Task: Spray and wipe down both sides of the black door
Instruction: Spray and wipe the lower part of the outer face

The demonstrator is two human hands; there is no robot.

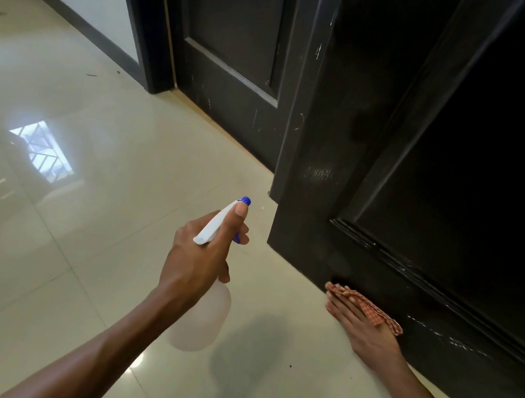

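Observation:
The black door (347,164) stands open on the right, its edge toward me and white scuffs along its bottom rail. My left hand (200,254) grips a spray bottle (203,314) with a white head and blue nozzle, held above the floor left of the door's lower corner. My right hand (360,324) presses an orange checked cloth (371,307) flat against the door's bottom rail, fingers straight.
A second black door (237,36) sits shut in its frame behind. Glossy cream floor tiles (61,198) spread to the left, reflecting a window. A white wall with a dark skirting board (76,15) runs at the back left.

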